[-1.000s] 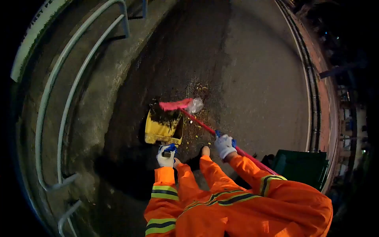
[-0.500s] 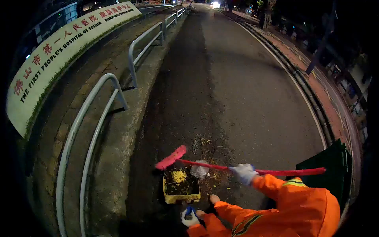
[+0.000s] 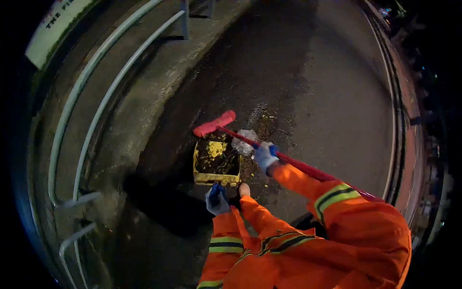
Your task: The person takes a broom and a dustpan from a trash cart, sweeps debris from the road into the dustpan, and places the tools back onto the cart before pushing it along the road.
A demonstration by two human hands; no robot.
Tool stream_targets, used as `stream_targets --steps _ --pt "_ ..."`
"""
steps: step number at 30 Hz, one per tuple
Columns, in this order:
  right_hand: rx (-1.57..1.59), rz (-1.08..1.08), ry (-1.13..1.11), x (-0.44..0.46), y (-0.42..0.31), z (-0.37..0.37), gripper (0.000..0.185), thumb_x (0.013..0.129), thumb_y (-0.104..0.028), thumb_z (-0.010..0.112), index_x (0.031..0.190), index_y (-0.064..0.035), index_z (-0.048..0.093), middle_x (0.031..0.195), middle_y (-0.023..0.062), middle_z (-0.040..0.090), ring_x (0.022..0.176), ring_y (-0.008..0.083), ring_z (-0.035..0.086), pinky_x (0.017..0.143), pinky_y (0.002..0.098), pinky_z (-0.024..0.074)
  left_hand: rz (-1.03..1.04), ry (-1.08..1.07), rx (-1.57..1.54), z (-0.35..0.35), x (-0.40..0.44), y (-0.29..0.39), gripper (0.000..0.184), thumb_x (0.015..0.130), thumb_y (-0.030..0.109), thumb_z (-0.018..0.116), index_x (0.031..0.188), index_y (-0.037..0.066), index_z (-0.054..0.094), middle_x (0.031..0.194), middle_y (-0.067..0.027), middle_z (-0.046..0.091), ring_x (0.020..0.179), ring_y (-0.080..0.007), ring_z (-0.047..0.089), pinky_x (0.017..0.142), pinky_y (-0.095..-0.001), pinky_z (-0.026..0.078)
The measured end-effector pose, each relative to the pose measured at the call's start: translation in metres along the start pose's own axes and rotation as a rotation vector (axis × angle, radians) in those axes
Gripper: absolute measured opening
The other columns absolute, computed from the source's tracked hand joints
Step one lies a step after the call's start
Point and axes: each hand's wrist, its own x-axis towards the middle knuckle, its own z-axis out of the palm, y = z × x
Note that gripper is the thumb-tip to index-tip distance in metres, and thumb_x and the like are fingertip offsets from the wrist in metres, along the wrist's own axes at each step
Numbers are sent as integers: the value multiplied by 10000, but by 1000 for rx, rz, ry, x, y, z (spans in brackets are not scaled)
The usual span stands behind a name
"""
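Note:
My right hand [image 3: 265,158], in a white and blue work glove, is closed around the red handle of a broom [image 3: 308,169]. The pinkish-red broom head [image 3: 214,124] is just beyond the far edge of a yellow dustpan [image 3: 216,179]. Dark litter and a bright yellow clump [image 3: 216,149] lie inside the pan. My left hand [image 3: 217,198], also gloved, is closed at the pan's near edge, apparently on its handle, which is mostly hidden. A crumpled clear plastic bag [image 3: 245,142] lies on the road by the pan's right side, close to the broom handle.
Leaves and grit [image 3: 267,123] are scattered on the dark asphalt beyond the bag. On the left stands a metal railing [image 3: 91,103] along a concrete curb [image 3: 161,86]. My foot [image 3: 244,190] is just behind the pan. A white line [image 3: 389,159] runs along the road's right side.
The view has tilted down and turned, so the railing and road appear shifted. The broom handle now slants down to the right. Both hands keep their closed grip.

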Motion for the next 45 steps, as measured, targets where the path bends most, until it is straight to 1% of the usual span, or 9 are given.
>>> stream_targets --steps 1,5,7,9,21,27,33,39,45 --pt "-719 -134 -394 -29 -3 -7 225 839 -142 513 1033 -91 615 778 46 594 727 228 578 520 379 424 -42 8 -135 6 9 -4 207 810 38 576 997 -35 626 1036 -135 641 953 -224 597 819 -349 507" --pt "-656 -85 -501 -116 11 -18 297 855 -178 509 1127 -83 586 941 142 638 857 319 611 610 433 483 -39 23 -154 10 6 6 206 778 -1 622 983 -24 631 1007 -117 643 896 -219 615 799 -360 518" --pt "190 700 -512 -127 24 -63 326 852 -224 520 1155 -119 579 925 143 652 842 320 631 676 444 497 72 -6 -68 12 8 16 202 766 3 645 967 -15 634 975 -104 648 871 -205 619 785 -345 517" --pt "72 143 -278 -175 85 -59 353 820 -238 553 1162 -162 588 898 131 660 843 304 638 738 420 499 198 -40 -31 5 -6 18 216 740 -10 677 952 -4 635 924 -85 658 843 -173 621 763 -304 509" --pt "-486 -311 -139 154 -53 -37 185 733 -175 638 906 -138 691 794 29 653 774 246 626 546 451 483 195 24 383 -27 -40 11 172 757 43 651 922 -1 635 858 -66 652 796 -165 609 734 -307 498" --pt "-1276 -698 -198 91 0 -3 152 801 -147 537 868 -68 648 715 88 608 625 294 580 544 455 478 126 88 501 -32 -39 2 158 765 69 639 908 0 636 825 -56 649 772 -162 602 720 -309 492" --pt "-364 16 -543 26 182 -20 382 859 -180 501 1239 -178 538 782 63 636 690 261 646 491 437 481 -267 -215 157 -4 6 4 188 710 -38 636 884 24 602 812 -41 604 754 -144 573 700 -270 467" --pt "-226 308 -240 -44 293 -16 420 868 -137 482 1279 -219 499 907 97 641 827 272 658 653 384 524 -568 -361 -275 48 31 -8 180 701 -29 644 863 38 606 801 -22 573 743 -128 564 692 -256 450" --pt "-132 707 -272 80 311 34 266 915 -229 451 1149 -184 569 879 85 658 765 272 667 578 387 511 353 -885 704 104 77 2 126 690 -33 654 769 46 595 775 -64 577 739 -175 593 677 -274 459"
